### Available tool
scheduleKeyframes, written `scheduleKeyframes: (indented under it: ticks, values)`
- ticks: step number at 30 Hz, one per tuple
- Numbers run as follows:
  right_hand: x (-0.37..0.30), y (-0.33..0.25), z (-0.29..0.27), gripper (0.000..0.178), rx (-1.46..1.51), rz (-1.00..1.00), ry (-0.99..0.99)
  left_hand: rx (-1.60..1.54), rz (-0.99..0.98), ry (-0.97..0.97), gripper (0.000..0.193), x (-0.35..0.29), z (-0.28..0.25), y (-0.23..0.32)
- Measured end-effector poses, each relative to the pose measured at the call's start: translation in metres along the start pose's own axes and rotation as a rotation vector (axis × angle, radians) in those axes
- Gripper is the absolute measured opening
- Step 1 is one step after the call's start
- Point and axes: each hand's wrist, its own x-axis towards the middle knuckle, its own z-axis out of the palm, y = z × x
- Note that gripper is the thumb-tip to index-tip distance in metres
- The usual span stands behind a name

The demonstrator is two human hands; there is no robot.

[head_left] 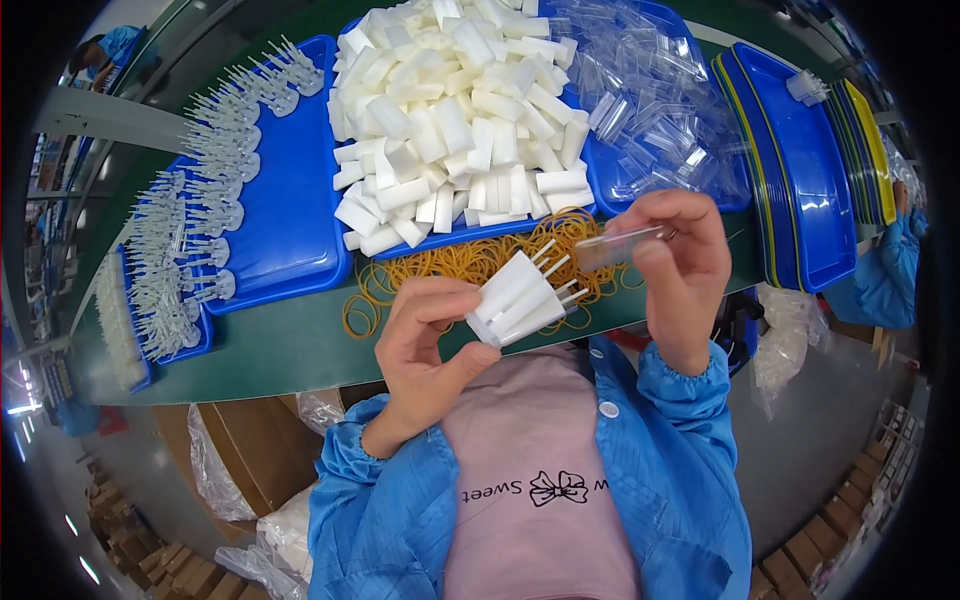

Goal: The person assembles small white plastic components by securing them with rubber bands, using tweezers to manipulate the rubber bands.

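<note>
Between the thumb and fingers of my left hand point(422, 345) is a foam-wrapped bundle of white sticks point(518, 300) on a clear base. Its thin stick ends poke out past the foam toward the upper right. My right hand point(688, 275) pinches a clear plastic piece point(617, 246) by one end, just right of the stick tips and apart from them. Beneath both hands lies a heap of tan rubber bands point(430, 272), partly visible through the clear piece.
White foam blocks point(440, 125) overfill the middle blue tray. To its right, a tray point(690, 35) holds loose clear plastic pieces point(650, 120). Stick clusters point(215, 170) line the left tray point(285, 210). Stacked blue and yellow trays point(815, 170) stand right; cardboard boxes point(255, 450) lie below the table.
</note>
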Motion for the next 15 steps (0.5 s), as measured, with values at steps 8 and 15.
scheduleKeyframes:
  ticks: [8,15]
  values:
    - [-0.005,-0.001,0.004,0.029,0.002,0.111,-0.059,0.005,0.022,-0.024,0.044,0.0,0.0,0.001]
    - [-0.01,-0.001,0.008,0.023,0.118,0.125,-0.066,0.291,0.011,-0.184,0.046,0.006,0.0,0.017]
